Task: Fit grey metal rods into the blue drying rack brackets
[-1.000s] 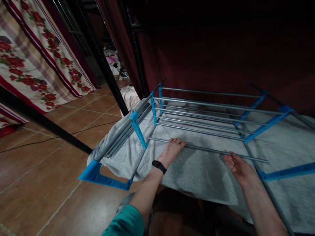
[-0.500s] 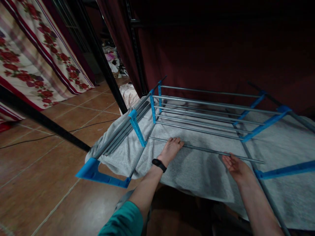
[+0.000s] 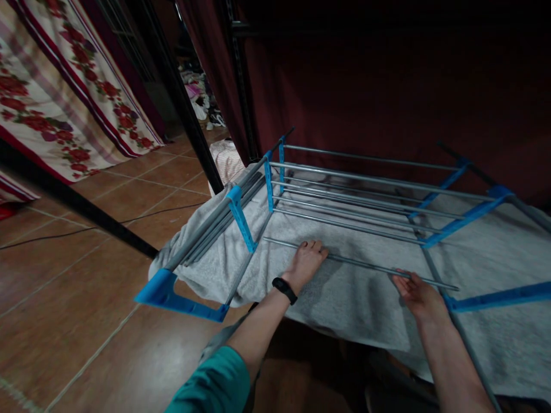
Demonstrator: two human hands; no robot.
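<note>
A thin grey metal rod (image 3: pixel 361 264) lies crosswise in both hands, above the grey blanket. My left hand (image 3: pixel 306 261), with a black band on its wrist, is closed over the rod left of its middle. Nearer the other end, my right hand (image 3: pixel 415 292) has its fingers closed around the rod from below. Behind the rod stands a partly assembled rack (image 3: pixel 348 172) of grey tubes and blue plastic brackets. The rod's left end is close to a blue bracket (image 3: pixel 241 221); its right end passes over the rack's right side tube.
Several loose grey tubes (image 3: pixel 219 221) lie on the blanket (image 3: pixel 344 315) at the left. A black metal post (image 3: pixel 189 109) and a slanting black bar (image 3: pixel 81 201) stand beside the tiled floor (image 3: pixel 107 275). A dark red cloth (image 3: pixel 365 97) hangs behind.
The rod's right end has shifted slightly left and down in the view, with both hands still on it. The camera view has moved a little.
</note>
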